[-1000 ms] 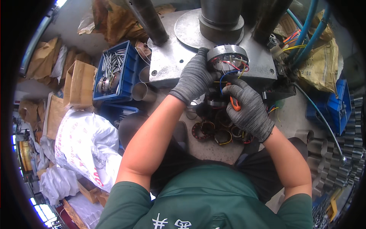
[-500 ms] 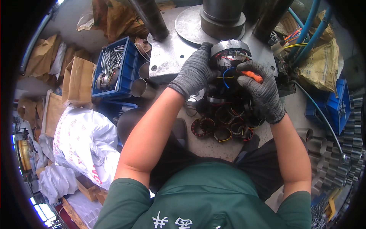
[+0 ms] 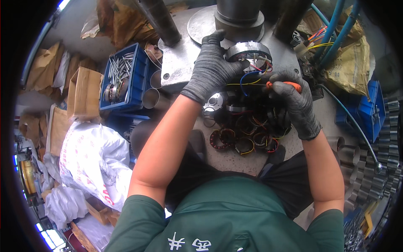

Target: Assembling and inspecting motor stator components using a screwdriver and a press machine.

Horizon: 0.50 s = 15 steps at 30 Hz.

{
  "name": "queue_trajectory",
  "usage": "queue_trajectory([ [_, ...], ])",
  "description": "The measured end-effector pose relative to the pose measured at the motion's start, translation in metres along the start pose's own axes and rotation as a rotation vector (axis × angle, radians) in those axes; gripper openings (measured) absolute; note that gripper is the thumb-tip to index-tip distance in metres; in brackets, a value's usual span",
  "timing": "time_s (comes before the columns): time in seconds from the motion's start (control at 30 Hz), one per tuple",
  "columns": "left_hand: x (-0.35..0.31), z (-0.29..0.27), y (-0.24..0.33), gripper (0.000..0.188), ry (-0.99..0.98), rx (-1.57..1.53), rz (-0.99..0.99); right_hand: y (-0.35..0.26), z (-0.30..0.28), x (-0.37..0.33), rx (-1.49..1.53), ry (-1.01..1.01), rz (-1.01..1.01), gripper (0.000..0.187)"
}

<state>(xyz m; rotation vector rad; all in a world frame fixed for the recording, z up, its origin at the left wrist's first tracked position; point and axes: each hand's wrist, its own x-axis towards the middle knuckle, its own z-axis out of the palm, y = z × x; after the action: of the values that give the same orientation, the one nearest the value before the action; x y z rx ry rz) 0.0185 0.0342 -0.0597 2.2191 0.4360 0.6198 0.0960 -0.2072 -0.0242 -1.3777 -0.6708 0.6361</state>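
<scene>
A motor stator in a shiny metal ring (image 3: 257, 48) sits on the steel press table, with red, yellow and blue lead wires (image 3: 244, 80) hanging from its near side. My left hand (image 3: 211, 65), in a grey knitted glove, lies at the ring's left; its fingers stretch up toward the press ram and its thumb reaches apart across the ring's near side by the leads. My right hand (image 3: 299, 105), gloved alike, is closed around an orange-handled tool (image 3: 292, 85), seemingly a screwdriver, right of and nearer than the stator. The tool's working end cannot be made out.
Behind the stator stands the press ram (image 3: 238, 25) between dark columns (image 3: 161, 25). Wound stators with wires (image 3: 222, 138) lie below the table edge. A blue crate (image 3: 138, 80) of metal rods stands left, a white sack (image 3: 94, 159) nearer. Metal cylinders (image 3: 388, 155) line the right.
My left hand's fingers have spread away from the ring, with the thumb now across its near side. My right hand and the orange-handled tool have drawn back to the right from the stator.
</scene>
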Motion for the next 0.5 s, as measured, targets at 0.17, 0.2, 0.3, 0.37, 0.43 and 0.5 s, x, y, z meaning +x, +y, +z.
queue_trajectory([
  [0.17, 0.01, 0.004, 0.019, 0.078, -0.058, -0.222, 0.025, -0.011, -0.017, -0.014, 0.041, 0.017, 0.085, 0.024],
  [0.2, 0.012, 0.004, 0.017, 0.073, -0.054, -0.197, 0.004, -0.01, -0.023, -0.017, 0.096, 0.044, 0.085, 0.024],
  [0.3, 0.009, 0.017, -0.017, 0.053, 0.063, -0.112, 0.19, -0.014, -0.023, -0.022, 0.168, 0.074, -0.012, 0.026],
  [0.37, 0.001, 0.01, 0.011, 0.042, 0.033, -0.703, -0.282, -0.018, -0.033, -0.034, 0.176, 0.071, -0.12, 0.025],
  [0.43, 0.0, 0.001, 0.014, 0.017, 0.043, -1.318, -0.898, -0.028, -0.024, -0.042, 0.117, 0.053, -0.25, 0.024],
  [0.5, -0.008, 0.001, 0.027, 0.015, 0.035, -1.422, -0.899, -0.039, -0.016, -0.053, -0.033, 0.01, -0.462, 0.029],
])
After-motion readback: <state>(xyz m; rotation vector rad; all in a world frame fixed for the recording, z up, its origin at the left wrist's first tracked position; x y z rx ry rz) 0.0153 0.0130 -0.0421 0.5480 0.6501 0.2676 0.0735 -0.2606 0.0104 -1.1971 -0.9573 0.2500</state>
